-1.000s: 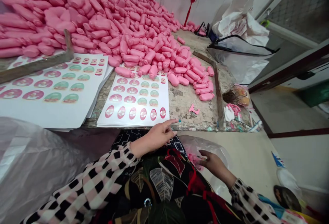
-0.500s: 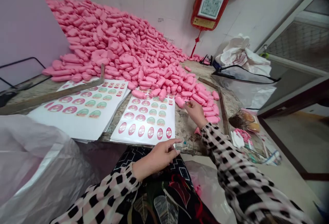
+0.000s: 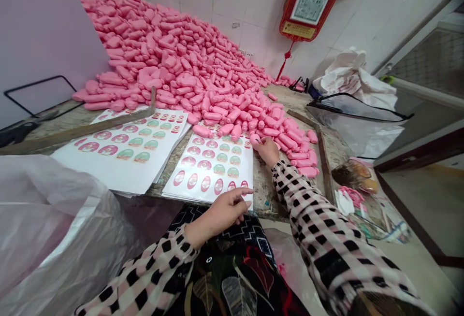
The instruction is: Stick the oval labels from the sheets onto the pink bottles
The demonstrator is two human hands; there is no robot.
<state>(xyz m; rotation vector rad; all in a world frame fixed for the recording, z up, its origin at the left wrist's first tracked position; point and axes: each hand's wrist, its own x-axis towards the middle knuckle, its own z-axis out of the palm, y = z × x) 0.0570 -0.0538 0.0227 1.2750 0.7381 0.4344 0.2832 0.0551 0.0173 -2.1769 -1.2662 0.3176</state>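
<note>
My right hand reaches to the near edge of a heap of small pink bottles. Its fingers are closed on the end of one pink bottle, which lies just past the right edge of a sticker sheet; the palm side is hidden. My left hand hovers at the table's front edge over the sheet's lower right corner. Its index finger is stretched out, the other fingers are loosely bent, and it holds nothing. Pink and green oval stickers cover the sheet in rows.
Another stack of sticker sheets lies left, with a wooden strip across it. A wooden edge bounds the bottles at right. Clear zip bags and a brush lie beyond. A plastic bag bulges at lower left.
My right hand has moved slightly left, onto the pink bottle beside the sheet. The left hand stays nearly in place. The whole view has shifted a little to the left.
</note>
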